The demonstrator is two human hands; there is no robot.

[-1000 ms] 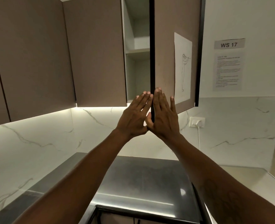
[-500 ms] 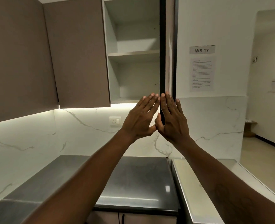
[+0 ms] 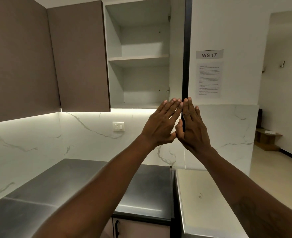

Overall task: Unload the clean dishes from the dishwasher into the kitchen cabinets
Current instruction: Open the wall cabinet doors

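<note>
An upper wall cabinet (image 3: 140, 57) stands open with two white shelves that hold nothing. Its door (image 3: 187, 48) is swung out edge-on toward me, showing only as a dark vertical strip. My left hand (image 3: 162, 123) is raised with straight fingers just left of the door's lower edge. My right hand (image 3: 191, 124) is raised with straight fingers just right of that edge, thumb near the door's bottom corner. Both hands hold nothing. No dishes and no dishwasher are in view.
Closed brown cabinet doors (image 3: 78, 55) run to the left. A steel counter (image 3: 76, 182) lies below, with a pale surface (image 3: 202, 194) beside it on the right. A wall socket (image 3: 118, 126) sits on the marble backsplash. Paper notices (image 3: 209, 79) hang on the wall; a doorway opens at right.
The cabinet door has swung from partly open to fully edge-on, exposing the whole inside. Both hands stayed together at its lower edge while my view shifted right.
</note>
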